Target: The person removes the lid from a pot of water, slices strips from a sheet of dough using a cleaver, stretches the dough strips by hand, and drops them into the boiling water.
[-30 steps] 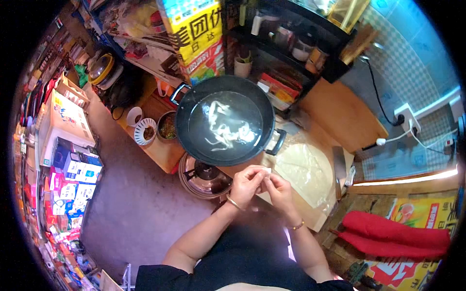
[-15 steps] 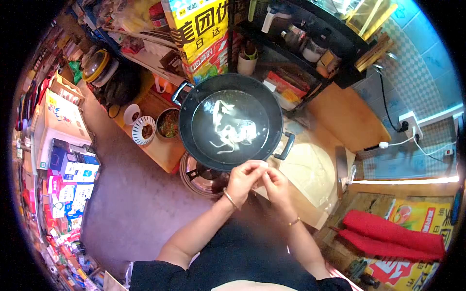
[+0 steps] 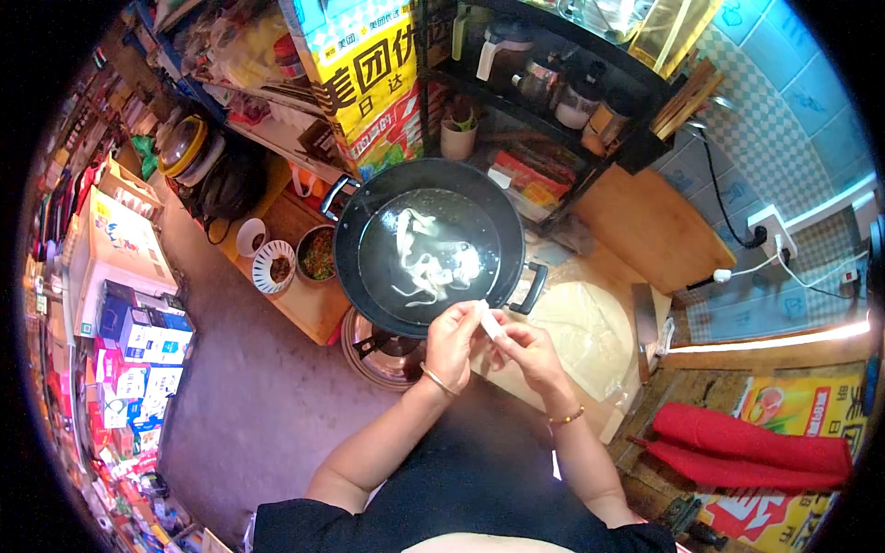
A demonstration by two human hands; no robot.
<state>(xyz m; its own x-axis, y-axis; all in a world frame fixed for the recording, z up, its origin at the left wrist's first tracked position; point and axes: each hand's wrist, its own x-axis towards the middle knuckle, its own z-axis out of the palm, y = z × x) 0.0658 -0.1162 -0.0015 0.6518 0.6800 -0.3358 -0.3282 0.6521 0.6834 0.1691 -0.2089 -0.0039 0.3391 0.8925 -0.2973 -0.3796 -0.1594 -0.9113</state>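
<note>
My left hand (image 3: 452,339) and my right hand (image 3: 533,354) are at the near rim of a black two-handled wok (image 3: 355,276). Between them, pinched in the fingers of both, is a short white dough strip (image 3: 489,323). Liquid fills the bottom of the wok, and several pale noodles (image 3: 406,241) lie in it in a loose tangle. To the right of my right hand, a large pale sheet of dough (image 3: 590,323) rests on a wooden board under what looks like clear plastic film.
Left of the wok stand a bowl of chopped red and green food (image 3: 319,254) and a ribbed white bowl (image 3: 274,267). A glass lid (image 3: 373,355) sits below the wok. A cleaver (image 3: 644,313) lies at the board's right edge. Black shelves (image 3: 544,115) rise behind.
My hands have drawn slightly apart, and the white dough strip now shows between them. The whole view has shifted a little, with the wok lower in the picture.
</note>
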